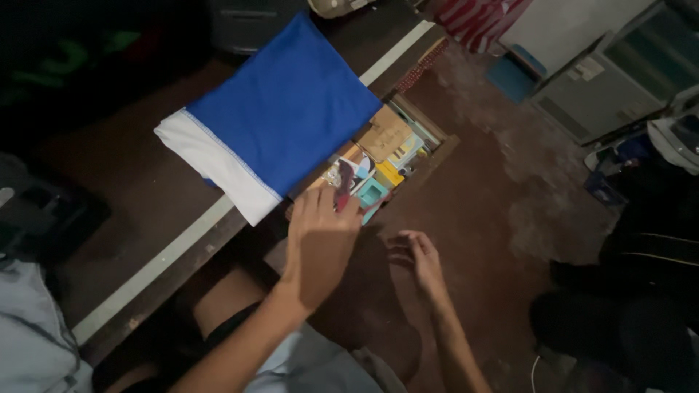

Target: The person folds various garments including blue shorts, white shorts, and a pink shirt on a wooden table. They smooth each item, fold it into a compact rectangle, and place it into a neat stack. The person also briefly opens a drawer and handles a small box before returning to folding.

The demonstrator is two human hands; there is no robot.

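Observation:
A folded blue cloth [284, 109] with a white band along one edge lies on a dark wooden table [138, 211] and overhangs its pale front edge. Under that edge an open drawer [437, 149] holds cardboard, cards and small coloured boxes [378, 164]. My left hand [318, 244] lies flat with fingers spread over the near end of the drawer, its fingertips touching the items there. My right hand [415, 255] hovers just to the right, above the floor, fingers loosely apart and empty.
A stained reddish-brown floor [480, 211] spreads to the right of the table. A grey cabinet [604, 87] and a blue box [513, 76] stand at the far right, with red-and-white striped cloth [477, 18] at the top. Dark bags [641, 276] sit at the lower right.

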